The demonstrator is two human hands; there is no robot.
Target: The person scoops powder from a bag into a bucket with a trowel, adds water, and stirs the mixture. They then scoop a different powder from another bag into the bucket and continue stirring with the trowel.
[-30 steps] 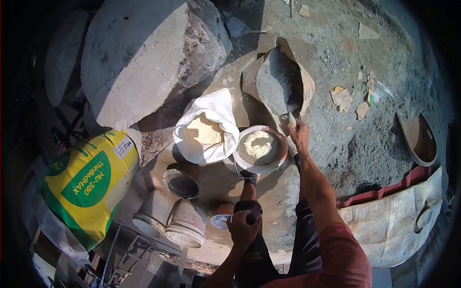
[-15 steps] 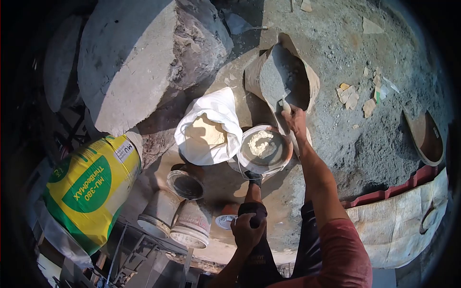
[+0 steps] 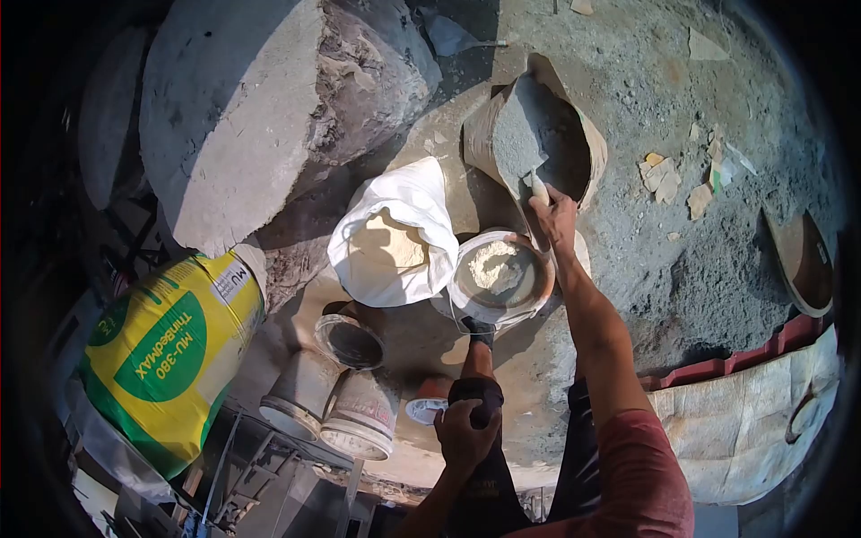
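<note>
My right hand (image 3: 556,220) is closed on the pale handle of a trowel (image 3: 539,187). The trowel's tip meets the grey powder (image 3: 518,139) inside an open paper bag (image 3: 587,148). Below that hand stands a round bucket (image 3: 541,285) holding cream powder (image 3: 491,267) on a grey layer. My left hand (image 3: 466,435) rests over my bent knee, fingers spread and holding nothing. Left of the bucket, a white sack (image 3: 430,202) stands with its mouth rolled open, showing more cream powder (image 3: 387,244).
A big concrete block (image 3: 247,134) fills the upper left. Below it lies a yellow-green bag (image 3: 175,350) marked ThinBedMAX. Several used buckets (image 3: 359,417) stand near my left hand. Paper scraps (image 3: 664,179) litter the gritty ground at right, near a curved brown piece (image 3: 803,264).
The whole view has shifted slightly. My right hand and the trowel stay almost in place at the paper bag, and my left hand remains on the knee.
</note>
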